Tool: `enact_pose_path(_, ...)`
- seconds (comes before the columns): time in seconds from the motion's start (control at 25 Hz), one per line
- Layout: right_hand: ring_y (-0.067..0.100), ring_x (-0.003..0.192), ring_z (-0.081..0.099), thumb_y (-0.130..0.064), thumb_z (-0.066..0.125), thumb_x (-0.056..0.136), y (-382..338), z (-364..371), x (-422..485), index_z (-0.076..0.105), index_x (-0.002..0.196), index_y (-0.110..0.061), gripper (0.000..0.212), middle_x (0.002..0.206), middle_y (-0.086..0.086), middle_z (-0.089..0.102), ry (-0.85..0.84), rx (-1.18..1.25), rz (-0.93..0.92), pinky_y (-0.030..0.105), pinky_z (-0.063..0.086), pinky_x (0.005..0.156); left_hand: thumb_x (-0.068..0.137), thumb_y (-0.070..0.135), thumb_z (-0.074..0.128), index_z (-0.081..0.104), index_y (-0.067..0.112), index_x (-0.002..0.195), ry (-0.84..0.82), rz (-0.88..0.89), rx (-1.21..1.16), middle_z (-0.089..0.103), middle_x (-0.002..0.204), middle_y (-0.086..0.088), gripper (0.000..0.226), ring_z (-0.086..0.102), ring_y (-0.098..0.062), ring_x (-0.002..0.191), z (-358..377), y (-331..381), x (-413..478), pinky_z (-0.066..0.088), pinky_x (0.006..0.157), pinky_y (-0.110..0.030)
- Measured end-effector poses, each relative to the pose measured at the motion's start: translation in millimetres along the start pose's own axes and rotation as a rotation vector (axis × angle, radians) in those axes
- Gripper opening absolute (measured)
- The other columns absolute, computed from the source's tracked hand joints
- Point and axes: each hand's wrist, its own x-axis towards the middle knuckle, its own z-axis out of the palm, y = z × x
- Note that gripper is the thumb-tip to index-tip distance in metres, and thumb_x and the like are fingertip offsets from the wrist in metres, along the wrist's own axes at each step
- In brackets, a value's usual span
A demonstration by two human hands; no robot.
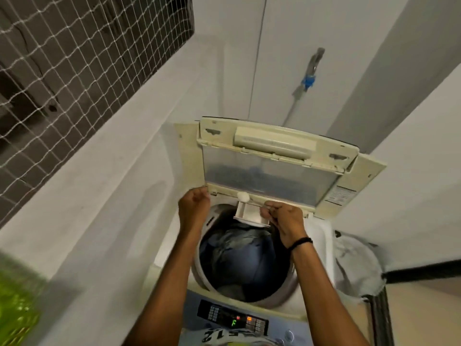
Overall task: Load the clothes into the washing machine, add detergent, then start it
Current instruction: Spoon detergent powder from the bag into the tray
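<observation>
A cream top-loading washing machine (296,309) stands before me with its folding lid (272,158) raised at the back. Dark blue and grey clothes (239,255) fill the drum. A small white detergent drawer (250,216) is pulled out at the drum's far rim. My left hand (194,208) grips the lid's lower left corner. My right hand (284,221) is closed on a thin white scoop handle at the drawer's right side; the scoop's bowl is hard to make out. The control panel (233,318) near me shows a green lit display.
A grey cloth laundry bag (356,268) sits to the right of the machine. A tap with a blue hose fitting (310,78) is on the wall behind. A netted window (69,66) is on the left, and something green (17,308) at bottom left.
</observation>
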Motion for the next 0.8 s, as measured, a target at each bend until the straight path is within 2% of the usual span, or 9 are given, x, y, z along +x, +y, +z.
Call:
enact_pose_path(0.08, 0.024, 0.084, 0.072, 0.01, 0.066, 0.079, 21, -14, 21, 0.078, 0.07, -0.009, 0.024, 0.079, 0.009, 0.076, 0.093, -0.077, -0.042, 0.041, 0.058, 0.087, 0.088, 0.015, 0.065, 0.071, 0.013, 0.097, -0.069, -0.267, -0.205, 0.071, 0.085, -0.01, 0.011, 0.065, -0.022, 0.076, 28, -15, 13, 0.053, 0.07, -0.03)
enact_pose_path(0.12, 0.019, 0.08, 0.071, 0.007, 0.068, 0.079, 30, -18, 27, 0.078, 0.072, -0.01, 0.022, 0.079, 0.007, 0.077, 0.145, -0.157, -0.068, 0.04, 0.057, 0.087, 0.092, 0.019, 0.065, 0.068, 0.009, 0.104, -0.104, -0.38, -0.286, 0.07, 0.089, -0.012, 0.016, 0.066, -0.024, 0.082, 39, -21, 18, 0.054, 0.071, -0.032)
enact_pose_path(0.2, 0.018, 0.083, 0.068, -0.001, 0.066, 0.083, 47, -17, 33, 0.079, 0.088, -0.008, 0.015, 0.089, 0.011, 0.077, 0.22, -0.458, -0.176, 0.034, 0.055, 0.086, 0.096, 0.034, 0.061, 0.06, 0.005, 0.118, -0.189, -0.561, -0.406, 0.066, 0.108, -0.017, 0.036, 0.064, -0.03, 0.104, 57, -34, 23, 0.055, 0.083, -0.036)
enact_pose_path(0.28, 0.026, 0.097, 0.068, -0.005, 0.061, 0.088, 61, -13, 32, 0.076, 0.101, -0.007, 0.02, 0.102, 0.014, 0.075, 0.205, -0.775, -0.261, 0.028, 0.05, 0.085, 0.095, 0.048, 0.057, 0.049, 0.005, 0.132, -0.249, -0.71, -0.533, 0.056, 0.126, -0.024, 0.057, 0.056, -0.037, 0.119, 68, -48, 28, 0.05, 0.095, -0.043)
enact_pose_path(0.32, 0.028, 0.104, 0.067, -0.001, 0.059, 0.087, 68, -11, 31, 0.074, 0.107, -0.008, 0.026, 0.11, 0.014, 0.073, 0.171, -0.846, -0.273, 0.028, 0.048, 0.09, 0.094, 0.051, 0.057, 0.044, 0.004, 0.138, -0.249, -0.765, -0.588, 0.052, 0.132, -0.027, 0.065, 0.054, -0.04, 0.122, 73, -55, 30, 0.048, 0.098, -0.046)
enact_pose_path(0.44, 0.027, 0.118, 0.061, 0.009, 0.057, 0.083, 78, -7, 24, 0.067, 0.122, -0.008, 0.043, 0.124, 0.012, 0.067, 0.141, -0.915, -0.334, 0.025, 0.04, 0.103, 0.092, 0.055, 0.057, 0.035, 0.003, 0.146, -0.224, -0.823, -0.656, 0.044, 0.142, -0.029, 0.079, 0.052, -0.043, 0.12, 81, -66, 31, 0.047, 0.099, -0.049)
enact_pose_path(0.56, 0.028, 0.113, 0.064, 0.006, 0.055, 0.087, 77, -5, 23, 0.067, 0.119, -0.005, 0.035, 0.119, 0.015, 0.069, 0.078, -1.019, -0.354, 0.022, 0.041, 0.098, 0.091, 0.057, 0.056, 0.033, 0.002, 0.147, -0.215, -0.834, -0.681, 0.044, 0.142, -0.029, 0.081, 0.052, -0.043, 0.118, 88, -73, 31, 0.048, 0.099, -0.05)
enact_pose_path(0.68, 0.032, 0.104, 0.067, 0.004, 0.057, 0.088, 74, -2, 20, 0.07, 0.112, -0.003, 0.028, 0.109, 0.019, 0.071, 0.101, -1.054, -0.41, 0.034, 0.05, 0.093, 0.091, 0.057, 0.056, 0.033, 0.002, 0.149, -0.249, -0.851, -0.687, 0.043, 0.143, -0.029, 0.083, 0.051, -0.044, 0.123, 90, -78, 31, 0.047, 0.103, -0.051)
enact_pose_path(0.8, 0.032, 0.109, 0.065, 0.005, 0.059, 0.086, 76, -2, 20, 0.068, 0.115, -0.002, 0.03, 0.115, 0.018, 0.07, 0.152, -1.015, -0.442, 0.033, 0.047, 0.098, 0.092, 0.057, 0.055, 0.033, 0.003, 0.149, -0.27, -0.838, -0.697, 0.042, 0.144, -0.029, 0.082, 0.05, -0.044, 0.125, 86, -73, 29, 0.048, 0.101, -0.05)
